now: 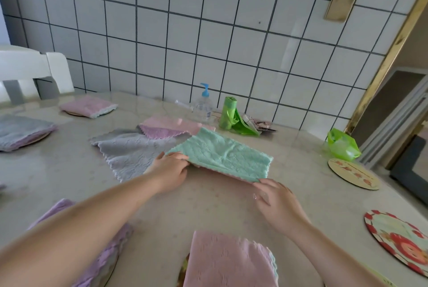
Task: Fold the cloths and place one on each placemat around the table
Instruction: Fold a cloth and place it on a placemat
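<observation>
Mid-table, a mint-green cloth (222,154) lies folded once. The left hand (170,170) pinches its left corner; the right hand (274,198) pinches the near right corner. Fold again with edges aligned, then carry to a bare round placemat (354,174).

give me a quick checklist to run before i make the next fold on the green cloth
1. Left hand grips the near left corner of the green cloth: ok.
2. Right hand pinches the near right corner: ok.
3. Edges lined up all round: cannot tell, a pink edge shows underneath.
4. Bare table in front to fold onto: ok.
5. Free placemats remain: ok, the round floral placemat and the red-rimmed placemat hold no cloth.
6. Green cloth clear of other cloths: not ok, its far corner overlaps the grey cloth and pink cloth.
</observation>
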Motion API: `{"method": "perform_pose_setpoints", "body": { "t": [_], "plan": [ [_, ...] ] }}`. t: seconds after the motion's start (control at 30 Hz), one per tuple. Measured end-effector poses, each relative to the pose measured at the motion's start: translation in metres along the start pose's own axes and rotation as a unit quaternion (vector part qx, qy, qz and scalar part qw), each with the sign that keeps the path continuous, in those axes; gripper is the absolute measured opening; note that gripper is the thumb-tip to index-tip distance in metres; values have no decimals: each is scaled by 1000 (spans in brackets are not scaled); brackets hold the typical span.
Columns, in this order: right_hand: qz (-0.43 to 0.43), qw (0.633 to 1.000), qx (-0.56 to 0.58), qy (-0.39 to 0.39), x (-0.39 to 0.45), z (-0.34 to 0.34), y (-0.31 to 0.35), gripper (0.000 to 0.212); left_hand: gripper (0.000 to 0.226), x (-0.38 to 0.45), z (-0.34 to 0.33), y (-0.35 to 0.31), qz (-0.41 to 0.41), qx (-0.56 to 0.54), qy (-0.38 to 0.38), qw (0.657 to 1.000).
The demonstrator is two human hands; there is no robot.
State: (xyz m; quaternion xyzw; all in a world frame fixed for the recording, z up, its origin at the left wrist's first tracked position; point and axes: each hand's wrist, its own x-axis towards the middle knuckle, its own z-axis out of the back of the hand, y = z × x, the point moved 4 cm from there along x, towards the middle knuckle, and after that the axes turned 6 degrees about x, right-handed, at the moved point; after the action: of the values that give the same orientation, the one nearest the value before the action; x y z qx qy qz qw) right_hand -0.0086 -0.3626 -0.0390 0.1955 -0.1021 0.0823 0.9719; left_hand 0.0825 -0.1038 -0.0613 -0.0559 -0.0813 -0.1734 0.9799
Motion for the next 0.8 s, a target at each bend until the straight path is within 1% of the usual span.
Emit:
{"method": "perform_pose_setpoints", "body": {
  "t": [0.07,0.1,0.17,0.23,0.3,0.4,0.53,0.6,0.67,0.73,0.8],
  "plan": [
    [2,1000,6,-23,3,13,2,35,30,1,14,4,7,-52,-68,996],
    [2,999,14,-34,4,20,3,34,28,2,21,8,18,-80,-88,993],
    [-4,998,34,-56,7,35,6,31,26,2,33,12,32,-116,-106,987],
    [-10,996,52,-71,10,48,9,29,21,1,47,11,23,-119,-110,987],
    [-10,995,64,-79,11,60,14,27,22,-2,63,8,15,-118,-123,985],
    [5,992,72,-103,8,81,22,27,21,-5,89,6,9,-125,-173,977],
    [18,981,92,-169,1,120,35,26,20,-18,132,-3,-19,-151,-232,961],
    [31,972,116,-201,-1,140,40,20,24,-25,154,-7,-60,-138,-272,951],
    [27,963,138,-231,-2,157,43,17,23,-32,173,-10,-98,-107,-302,942],
    [16,954,157,-256,-3,171,44,16,21,-36,189,-12,-131,-55,-322,936],
    [16,949,173,-264,-4,182,48,17,22,-40,199,-13,-152,-13,-334,930]
  ]
}}
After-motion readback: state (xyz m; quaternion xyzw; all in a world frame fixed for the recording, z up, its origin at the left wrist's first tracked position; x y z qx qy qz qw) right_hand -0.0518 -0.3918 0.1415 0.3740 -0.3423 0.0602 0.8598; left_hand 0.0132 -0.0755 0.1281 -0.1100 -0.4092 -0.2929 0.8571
